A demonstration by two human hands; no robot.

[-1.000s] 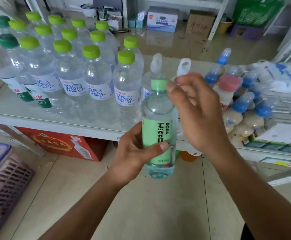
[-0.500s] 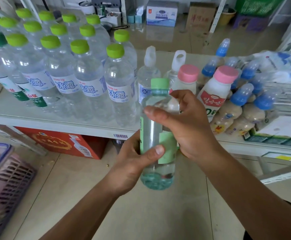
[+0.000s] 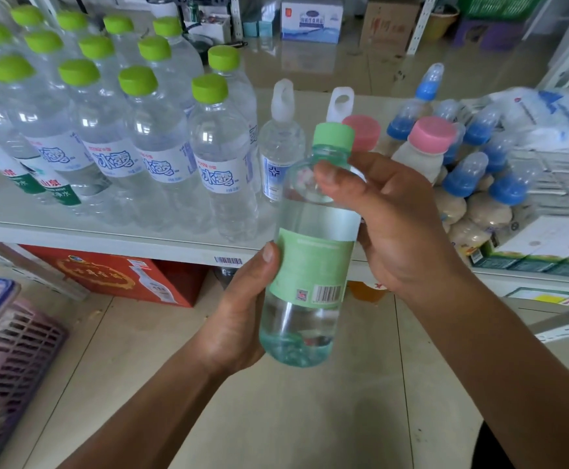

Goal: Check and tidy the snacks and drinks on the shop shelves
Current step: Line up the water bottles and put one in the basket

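A clear soda bottle (image 3: 310, 265) with a pale green cap and green label is held upright in front of the white shelf (image 3: 107, 242), above the floor. My left hand (image 3: 239, 316) grips its lower part from the left, thumb on the label. My right hand (image 3: 398, 225) grips its shoulder from the right, thumb across the front. The label's barcode side faces me. On the shelf stand several water bottles with lime caps (image 3: 222, 164), two white loop-capped bottles (image 3: 281, 154), pink-capped milk drinks (image 3: 428, 147) and blue-capped bottles (image 3: 469, 177).
A red carton (image 3: 117, 275) sits under the shelf. A pink and purple basket (image 3: 9, 360) is on the tiled floor at the left. Green-edged boxes (image 3: 540, 255) fill the shelf's right end. Cardboard boxes (image 3: 310, 18) and other racks stand behind.
The bottle has been turned in my hands, so the barcode side now faces me instead of the SODA text. My right hand came down from the cap to the bottle's shoulder.
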